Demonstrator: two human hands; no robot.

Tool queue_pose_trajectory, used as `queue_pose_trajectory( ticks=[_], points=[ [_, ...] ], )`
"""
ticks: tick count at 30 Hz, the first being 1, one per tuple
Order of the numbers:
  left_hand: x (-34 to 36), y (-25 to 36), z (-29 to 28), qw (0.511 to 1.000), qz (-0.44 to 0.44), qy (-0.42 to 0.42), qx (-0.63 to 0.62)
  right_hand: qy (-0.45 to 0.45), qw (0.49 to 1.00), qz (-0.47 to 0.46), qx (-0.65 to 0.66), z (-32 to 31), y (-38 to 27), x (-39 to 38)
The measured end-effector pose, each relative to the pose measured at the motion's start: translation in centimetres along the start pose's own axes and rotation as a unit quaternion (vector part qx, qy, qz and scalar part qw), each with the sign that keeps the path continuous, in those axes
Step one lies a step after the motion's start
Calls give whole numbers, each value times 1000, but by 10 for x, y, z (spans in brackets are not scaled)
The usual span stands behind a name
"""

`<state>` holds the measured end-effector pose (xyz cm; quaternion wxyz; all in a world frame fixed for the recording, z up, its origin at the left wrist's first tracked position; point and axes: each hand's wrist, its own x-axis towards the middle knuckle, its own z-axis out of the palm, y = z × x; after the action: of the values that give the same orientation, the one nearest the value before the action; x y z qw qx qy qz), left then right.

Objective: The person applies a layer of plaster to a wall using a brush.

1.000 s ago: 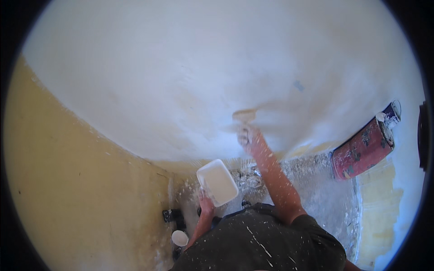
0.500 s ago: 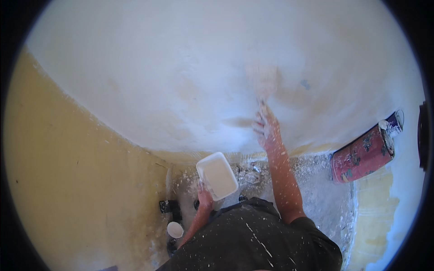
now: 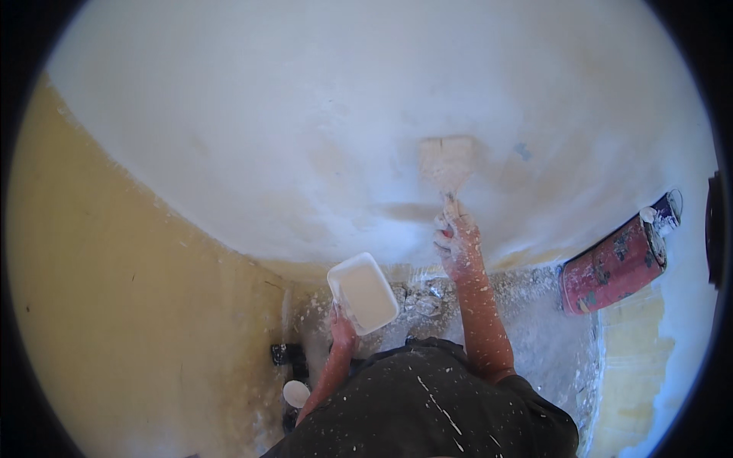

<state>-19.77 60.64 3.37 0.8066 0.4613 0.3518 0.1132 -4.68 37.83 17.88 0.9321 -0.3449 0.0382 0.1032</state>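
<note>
A wide, pale paintbrush (image 3: 447, 162) lies with its broad head against the white-coated wall (image 3: 305, 91). My right hand (image 3: 460, 240) is closed round its handle, with white smears on the fingers and white specks along the forearm. Low in front of my body, my left hand (image 3: 343, 328) grips the left edge of a white rectangular tub (image 3: 374, 309). Inside the tub is a smooth, off-white liquid like paint. Part of my left hand is hidden by the tub.
A scuffed red drum (image 3: 611, 267) stands at the right, with a small dark paint can (image 3: 667, 212) on top. A round white-topped container (image 3: 296, 394) sits at the lower left. The left wall (image 3: 130, 290) is yellow. White splashes and debris (image 3: 424, 298) mark the floor.
My right hand and the paintbrush have moved down the wall, toward me. My left hand and the tub have shifted slightly left and up in the view.
</note>
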Motion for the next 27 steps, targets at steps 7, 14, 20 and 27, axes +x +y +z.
queue_pose_trajectory(
  ticks=[7,14,20,27],
  points=[
    [28,-27,-23,998,29,-44,-16,3,1000,-24,14,-1,-9,-2],
    [45,-40,-32,870,235,-31,431,59,992,101,51,-38,14,13],
    [18,-26,-36,977,147,-23,156,-48,989,60,125,-25,15,22],
    [43,-49,-70,991,105,-3,83,-5,988,85,129,-17,18,18]
  ],
)
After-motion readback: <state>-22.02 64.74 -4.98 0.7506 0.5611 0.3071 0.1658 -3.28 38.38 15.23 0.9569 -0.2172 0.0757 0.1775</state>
